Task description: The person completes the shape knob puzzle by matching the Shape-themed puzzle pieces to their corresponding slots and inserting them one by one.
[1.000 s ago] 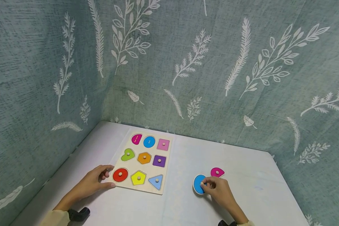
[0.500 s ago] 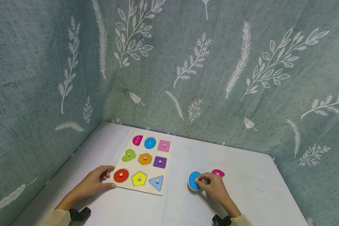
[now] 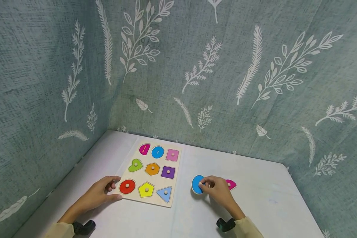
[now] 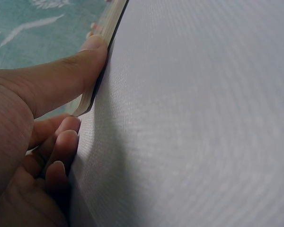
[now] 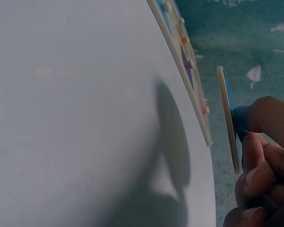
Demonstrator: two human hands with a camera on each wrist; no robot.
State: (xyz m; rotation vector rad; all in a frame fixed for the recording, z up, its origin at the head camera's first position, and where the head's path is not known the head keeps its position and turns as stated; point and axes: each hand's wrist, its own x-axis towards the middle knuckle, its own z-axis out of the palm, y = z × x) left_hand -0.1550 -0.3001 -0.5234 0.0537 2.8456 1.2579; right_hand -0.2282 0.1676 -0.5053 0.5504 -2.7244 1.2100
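Note:
My right hand (image 3: 218, 192) pinches the knob of a round blue puzzle piece (image 3: 197, 185), raised and tilted above the table to the right of the wooden puzzle board (image 3: 160, 182). Seen edge-on in the right wrist view, the blue piece (image 5: 227, 113) is clear of the white surface. The near left corner of the board lies between the thumb and fingers of my left hand (image 3: 98, 194); the left wrist view has the thumb (image 4: 80, 71) against the board's edge. Two recesses show without knobs: a blue round one (image 3: 157, 152) and a magenta one (image 3: 144, 149).
A magenta knobbed piece (image 3: 232, 184) lies on the white table (image 3: 256, 205) behind my right hand, partly covered by it. Several knobbed shapes sit in the board, among them a red circle (image 3: 131, 190) and a yellow pentagon (image 3: 142, 192). Leaf-patterned cloth (image 3: 166, 115) walls the back and sides.
My right hand has lifted the blue piece and carried it left towards the board, away from the magenta piece. The left hand stays at the board's corner.

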